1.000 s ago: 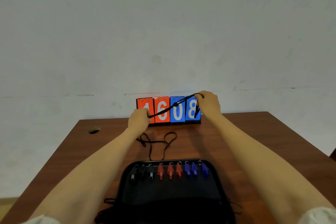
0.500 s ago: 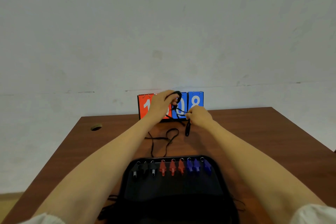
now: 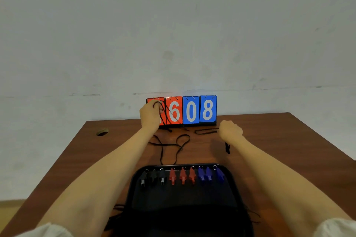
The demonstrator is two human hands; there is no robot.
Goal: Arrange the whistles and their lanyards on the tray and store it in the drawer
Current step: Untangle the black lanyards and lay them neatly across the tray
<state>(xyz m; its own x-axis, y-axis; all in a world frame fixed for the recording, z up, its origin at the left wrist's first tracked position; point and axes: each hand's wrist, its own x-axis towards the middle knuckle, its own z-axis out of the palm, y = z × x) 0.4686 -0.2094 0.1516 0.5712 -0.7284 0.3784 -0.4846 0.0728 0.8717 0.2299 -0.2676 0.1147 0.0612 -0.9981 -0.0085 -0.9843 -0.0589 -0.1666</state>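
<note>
Fingers (image 3: 160, 109) of the left hand (image 3: 151, 115) are curled round a loop of black lanyard (image 3: 205, 131), lifted up in front of the red cards of the scoreboard (image 3: 199, 109). Over on the other side the right hand (image 3: 230, 131) is a closed fist low over the table (image 3: 289, 140), pinching the same cord, with a short tail dangling under the wrist. So the cord is strung between the two hands, slack, part of it lying on the wood. This looks like the winding step: gathering one lanyard into a neat bundle before it goes on the tray (image 3: 183, 196). To do it well, the right hand should feed with light tension so each turn lies beside the last on the left fingers and doesn't cross. The loops want to be even, and the tail tucked so the bundle won't spring open. Watch that second lanyard (image 3: 161, 152) sprawled on the table between the arms. It's near the working cord, and a snag there would drag both into a knot. The whistles (image 3: 183, 176) are already lined up along the tray's far edge, three black, three red, three blue, so the bundle should be set down on the bare part nearer the person without nudging that row. Dark strands also trail off the tray's near corners. No drawer is in view yet.
</note>
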